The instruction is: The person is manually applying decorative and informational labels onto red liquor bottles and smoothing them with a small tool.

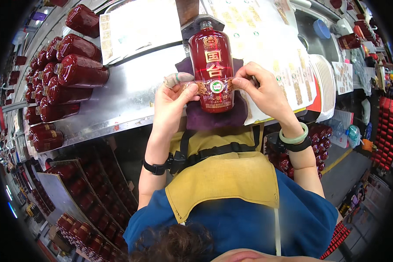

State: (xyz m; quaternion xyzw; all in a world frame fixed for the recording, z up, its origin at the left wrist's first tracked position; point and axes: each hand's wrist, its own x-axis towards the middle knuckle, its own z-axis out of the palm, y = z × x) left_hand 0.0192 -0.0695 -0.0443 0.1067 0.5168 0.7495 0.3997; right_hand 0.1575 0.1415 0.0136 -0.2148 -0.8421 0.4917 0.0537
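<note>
A dark red glass bottle (213,72) with gold lettering lies on its back, neck pointing away from me, on a purple cloth (209,120) at the table's front edge. Across its lower part runs a gold patterned decal strip (216,86) with a round white and green seal in the middle. My left hand (172,98) pinches the strip's left end between thumb and fingers; one finger wears a cloth cover. At the right end, my right hand (264,89) pinches the strip with thumb and forefinger. The strip lies over or against the glass; how firmly, I cannot tell.
Many red bottles (81,72) lie stacked on the metal table (126,94) at left. White decal sheets (266,43) spread right of the bottle, and another sheet (139,26) lies at back left. A blue cup (322,29) sits far right. Racks of bottles (96,196) stand below.
</note>
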